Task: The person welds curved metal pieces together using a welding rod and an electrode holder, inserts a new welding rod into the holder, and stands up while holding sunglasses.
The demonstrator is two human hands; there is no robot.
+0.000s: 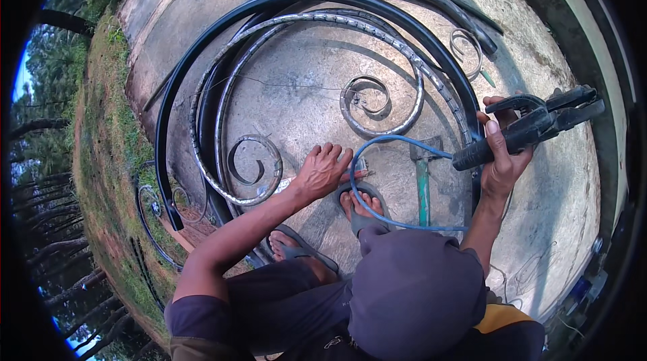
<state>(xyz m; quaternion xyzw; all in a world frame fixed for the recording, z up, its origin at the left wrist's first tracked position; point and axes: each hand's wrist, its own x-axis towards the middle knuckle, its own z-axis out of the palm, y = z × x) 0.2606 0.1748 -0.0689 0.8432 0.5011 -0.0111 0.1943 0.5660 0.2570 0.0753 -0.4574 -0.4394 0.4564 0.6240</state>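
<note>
My right hand (502, 159) is raised at the right, its fingers wrapped round the handle of a black welding electrode holder (512, 135). The holder's jaw end points to the upper right; no rod shows in it. From its lower end a blue cable (391, 137) loops down past my foot. My left hand (322, 173) is low over the concrete, back upward and fingers curled down. Beneath it lies a red and white packet (360, 174), partly covered by the hand. The fingertips are hidden, so what they grip cannot be made out.
A large curved black tube (176, 98) arches round metal strip scrolls (419, 101). A smaller scroll (278, 159) curls near my left forearm. A hammer with a green handle (423, 192) lies beside my sandalled foot (364, 204). Grass (111, 179) borders the concrete at left.
</note>
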